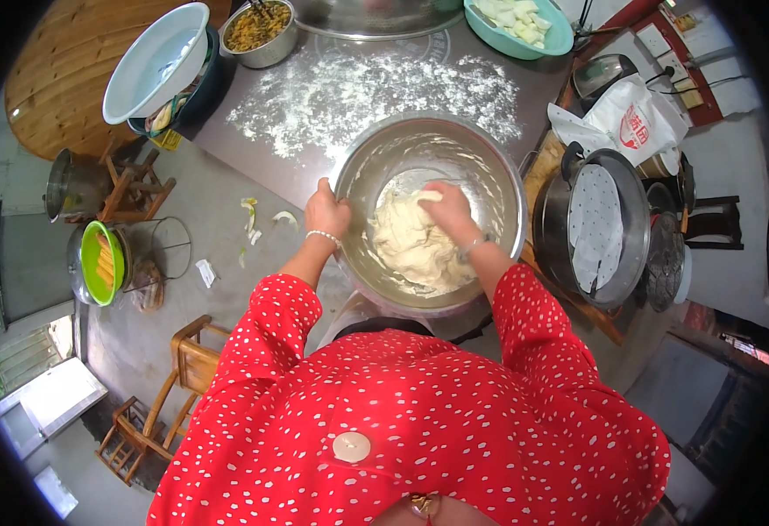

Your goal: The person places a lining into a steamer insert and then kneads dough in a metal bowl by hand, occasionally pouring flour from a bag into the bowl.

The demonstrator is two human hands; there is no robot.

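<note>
A large stainless steel bowl (pixel 502 197) is at the near edge of a table, close to my body. Soft, pale dough (pixel 410 243) fills its lower part, and smears of it cling to the inner wall. My left hand (pixel 327 214) grips the bowl's left rim, thumb upward. Inside the bowl, my right hand (pixel 449 210) pinches a raised flap of the dough; the fingertips are partly hidden. Beyond the bowl, white flour (pixel 384 92) is scattered across the dark tabletop (pixel 226 128).
A metal pot of orange-brown filling (pixel 259 36) and a teal basin with pale chunks (pixel 512 23) stand at the back. Left is a light-blue basin (pixel 154 62). A steamer pot (pixel 634 223) with a perforated liner sits right. A wooden chair (pixel 190 368) stands behind left.
</note>
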